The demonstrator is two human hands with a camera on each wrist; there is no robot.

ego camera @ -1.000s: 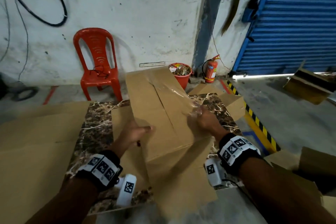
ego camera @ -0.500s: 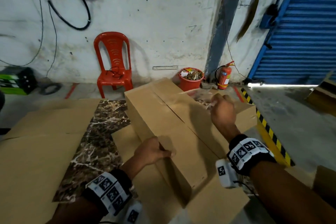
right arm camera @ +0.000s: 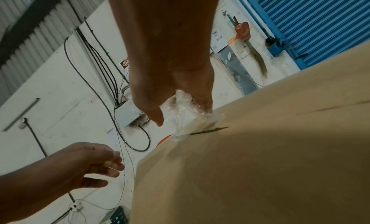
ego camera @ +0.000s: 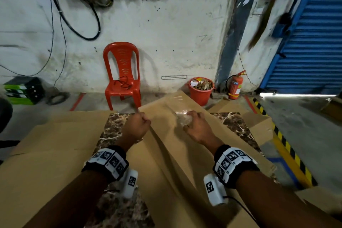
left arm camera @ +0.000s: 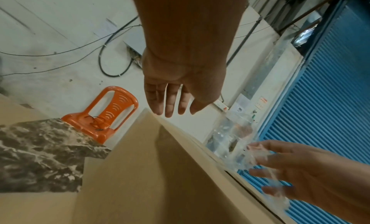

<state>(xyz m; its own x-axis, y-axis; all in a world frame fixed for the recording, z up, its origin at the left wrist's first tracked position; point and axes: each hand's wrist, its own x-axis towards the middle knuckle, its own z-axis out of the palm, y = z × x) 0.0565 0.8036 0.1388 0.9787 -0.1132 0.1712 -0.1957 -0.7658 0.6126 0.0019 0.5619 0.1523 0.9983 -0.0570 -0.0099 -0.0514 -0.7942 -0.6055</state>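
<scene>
Right hand (ego camera: 196, 127) is above the far half of the cardboard box (ego camera: 166, 163), and the clear packing tape (ego camera: 181, 119) is directly in its fingers. The tape is a crumpled, shiny bunch, gathered between the thumb and the other fingers. From this bunch it goes down to the seam on the top of the box, where it is attached near the far edge. In the left wrist view the tape sticks across several fingers (left arm camera: 284, 148) of this hand, which are only half bent.

The left hand (ego camera: 136, 126) is at the far left corner of the box, to the left of the tape and near the right hand. Its fingers are loosely curved and grasp nothing. The right wrist view shows a small gap between them and the box edge. The box lies on a brown marble table top (ego camera: 111, 135), with flat cardboard sheets (ego camera: 55, 144) beside it.

Readable writing is little. A red sign (right arm camera: 124, 63) on the wall begins with "DA", and the label on the fire extinguisher (ego camera: 235, 87) is too blurred to read. Both wrist bands (ego camera: 109, 161) carry black-and-white square codes.
</scene>
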